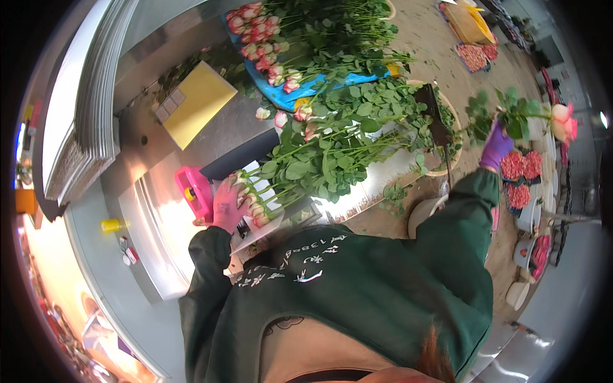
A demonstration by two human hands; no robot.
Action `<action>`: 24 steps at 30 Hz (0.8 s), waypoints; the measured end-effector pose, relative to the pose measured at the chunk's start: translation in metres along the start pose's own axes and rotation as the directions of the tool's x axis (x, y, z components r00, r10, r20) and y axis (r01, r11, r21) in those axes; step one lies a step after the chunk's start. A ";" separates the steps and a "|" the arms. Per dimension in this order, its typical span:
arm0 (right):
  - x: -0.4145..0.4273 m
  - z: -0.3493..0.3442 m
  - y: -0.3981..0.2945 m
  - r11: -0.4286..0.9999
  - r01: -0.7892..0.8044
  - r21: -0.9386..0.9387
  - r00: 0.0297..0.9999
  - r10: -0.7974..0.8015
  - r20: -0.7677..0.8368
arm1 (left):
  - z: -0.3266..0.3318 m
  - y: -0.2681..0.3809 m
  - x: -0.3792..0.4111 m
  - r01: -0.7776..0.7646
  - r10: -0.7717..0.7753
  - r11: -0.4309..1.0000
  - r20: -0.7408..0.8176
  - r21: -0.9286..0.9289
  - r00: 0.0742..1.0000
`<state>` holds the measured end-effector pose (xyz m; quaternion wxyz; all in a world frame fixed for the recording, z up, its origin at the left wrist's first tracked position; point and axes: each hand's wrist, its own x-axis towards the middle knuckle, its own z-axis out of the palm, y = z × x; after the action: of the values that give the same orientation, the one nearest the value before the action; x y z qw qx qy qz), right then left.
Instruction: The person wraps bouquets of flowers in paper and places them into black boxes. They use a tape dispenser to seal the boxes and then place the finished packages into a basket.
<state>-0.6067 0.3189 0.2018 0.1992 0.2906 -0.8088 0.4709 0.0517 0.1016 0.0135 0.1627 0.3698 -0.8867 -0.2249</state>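
My left hand, in a pink glove, rests against a row of pale rose heads with its fingers apart. Their leafy stems stretch to the right over a white slotted rack. Close beside that hand stands a pink tape dispenser. Out to the right, my right hand, in a purple glove, is closed around the leafy stem of one pink-and-white rose. This rose is raised over the floor, its head pointing right.
More roses lie on a blue sheet at the back. A yellow card lies on the metal table. Stacked sheets rise at left. A leaf-filled bin and a dark metal scoop-like part are at the table's right end.
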 end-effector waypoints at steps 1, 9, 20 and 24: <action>-0.008 -0.004 -0.038 0.995 0.100 -0.020 0.995 -0.100 0.010 | -0.001 0.001 -0.002 0.025 -0.025 1.000 -0.004 -0.006 1.000; -0.068 0.123 -0.144 0.560 0.827 -0.058 0.449 -0.595 0.667 | -0.016 0.004 0.000 0.017 -0.016 0.999 0.032 -0.052 0.999; -0.271 0.135 -0.308 0.604 0.028 0.797 -0.729 -0.533 0.429 | -0.005 -0.016 -0.006 0.020 -0.019 0.984 0.007 -0.179 1.000; -0.311 0.216 -0.288 0.880 -0.288 0.377 -0.510 -0.475 0.718 | 0.025 -0.031 -0.008 -0.053 0.032 0.991 -0.164 -0.125 0.986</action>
<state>-0.1944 0.1059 0.0993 -0.6239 0.6641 -0.3955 0.1158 0.0639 0.0952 -0.0252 0.2622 0.3563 -0.8620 -0.2475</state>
